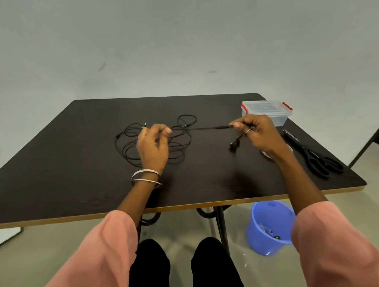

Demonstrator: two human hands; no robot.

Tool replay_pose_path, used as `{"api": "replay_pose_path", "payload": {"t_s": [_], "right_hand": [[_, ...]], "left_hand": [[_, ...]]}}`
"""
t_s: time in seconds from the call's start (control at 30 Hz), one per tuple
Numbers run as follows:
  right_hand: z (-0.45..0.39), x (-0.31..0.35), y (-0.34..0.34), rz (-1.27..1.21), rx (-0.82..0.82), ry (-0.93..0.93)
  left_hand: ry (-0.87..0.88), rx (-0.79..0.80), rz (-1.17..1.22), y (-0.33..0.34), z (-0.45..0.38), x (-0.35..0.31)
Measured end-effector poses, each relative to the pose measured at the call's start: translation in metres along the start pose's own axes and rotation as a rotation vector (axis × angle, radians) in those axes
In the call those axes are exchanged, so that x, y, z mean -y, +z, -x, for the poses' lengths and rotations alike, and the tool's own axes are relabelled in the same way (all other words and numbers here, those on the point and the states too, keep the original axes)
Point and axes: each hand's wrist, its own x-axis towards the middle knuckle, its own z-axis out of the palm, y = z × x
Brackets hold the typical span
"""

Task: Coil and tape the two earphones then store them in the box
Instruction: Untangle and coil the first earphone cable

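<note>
A tangle of black earphone cable lies in loose loops on the dark table. My right hand pinches one cable near its remote, and the black earbuds dangle below its fingers. That cable stretches taut to the left toward the tangle. My left hand hovers over the loops with fingers curled near the taut cable; I cannot tell whether it grips it. A clear plastic box with red clips and its lid on stands at the back right.
Black scissors lie near the table's right edge. A pale tape roll is partly hidden under my right wrist. A blue bucket stands on the floor below the table's front edge, beside my knees.
</note>
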Motion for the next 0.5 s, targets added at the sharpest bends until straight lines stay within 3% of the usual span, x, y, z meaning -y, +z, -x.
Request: {"api": "replay_pose_path", "payload": {"t_s": [0.13, 0.33, 0.5], "right_hand": [[0.008, -0.014, -0.008, -0.072, -0.089, 0.142], [0.013, -0.021, 0.001, -0.154, -0.099, 0.318], [0.016, -0.022, 0.004, 0.038, -0.019, 0.369]], "left_hand": [[-0.172, -0.098, 0.117, -0.006, -0.034, -0.010], [-0.198, -0.083, 0.250, -0.004, -0.067, -0.048], [-0.426, -0.062, 0.392, -0.004, -0.081, -0.066]]}}
